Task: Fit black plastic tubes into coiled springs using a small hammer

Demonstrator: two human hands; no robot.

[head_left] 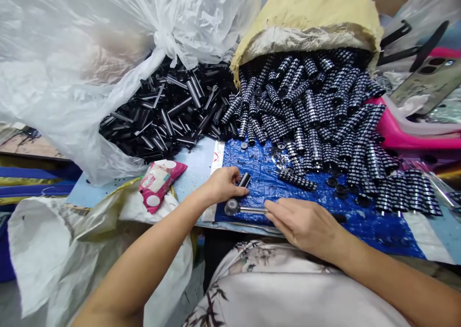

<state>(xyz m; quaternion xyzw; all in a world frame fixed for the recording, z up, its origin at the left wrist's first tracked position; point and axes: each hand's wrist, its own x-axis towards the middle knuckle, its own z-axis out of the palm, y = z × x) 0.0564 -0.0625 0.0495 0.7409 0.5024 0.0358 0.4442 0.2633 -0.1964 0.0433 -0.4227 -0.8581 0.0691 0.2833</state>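
Observation:
My left hand (224,184) is closed round a short black tube (245,179) and holds it against the blue tarp (317,211). Just in front of me, my right hand (302,224) grips the metal handle of a small hammer, whose round head (232,206) rests on the tarp below the tube. A pile of patterned black-and-white tubes (317,111) spills from a yellow sack (309,15) onto the tarp. Plain black tubes (169,111) lie heaped to the left.
A big clear plastic bag (90,53) covers the back left. A pink-and-white packet (160,183) lies left of my hand. Small black caps (338,187) are scattered on the tarp. At the right stands a pink tray (406,135) with a phone (428,82) behind it.

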